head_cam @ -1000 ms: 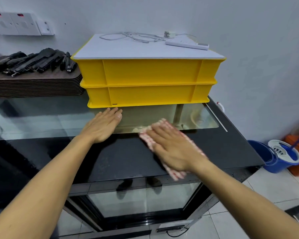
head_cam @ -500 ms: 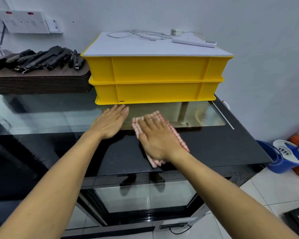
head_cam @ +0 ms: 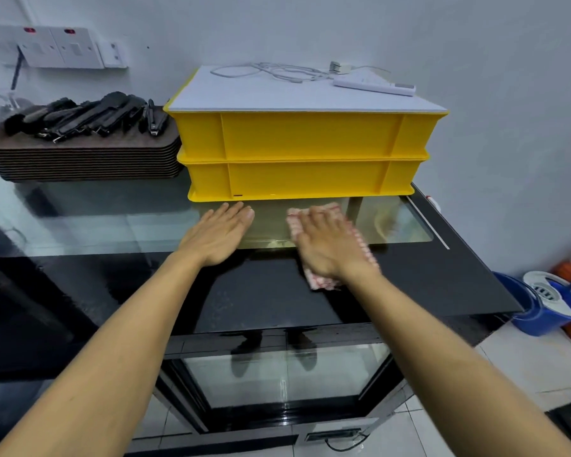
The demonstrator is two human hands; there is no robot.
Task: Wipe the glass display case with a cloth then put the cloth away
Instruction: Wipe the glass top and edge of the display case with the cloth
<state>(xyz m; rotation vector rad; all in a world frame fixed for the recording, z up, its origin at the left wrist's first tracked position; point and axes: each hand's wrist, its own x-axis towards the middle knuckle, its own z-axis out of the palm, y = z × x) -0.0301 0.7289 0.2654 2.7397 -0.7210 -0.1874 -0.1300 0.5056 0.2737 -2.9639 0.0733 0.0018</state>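
Note:
The glass display case has a black-bordered top with a clear pane and a glass front below. A red-and-white checked cloth lies flat on the top, half on the pane and half on the black border. My right hand presses on the cloth with straight fingers and covers most of it. My left hand rests flat on the top just to the left, fingers straight, holding nothing.
Two stacked yellow crates stand right behind my hands, with a white board, cables and a remote on top. A stack of brown trays carrying black tongs sits at the left. A blue mop bucket is on the floor to the right.
My right hand slid the cloth left across the top, then back to the right and up onto the pane. My left hand stayed flat in place.

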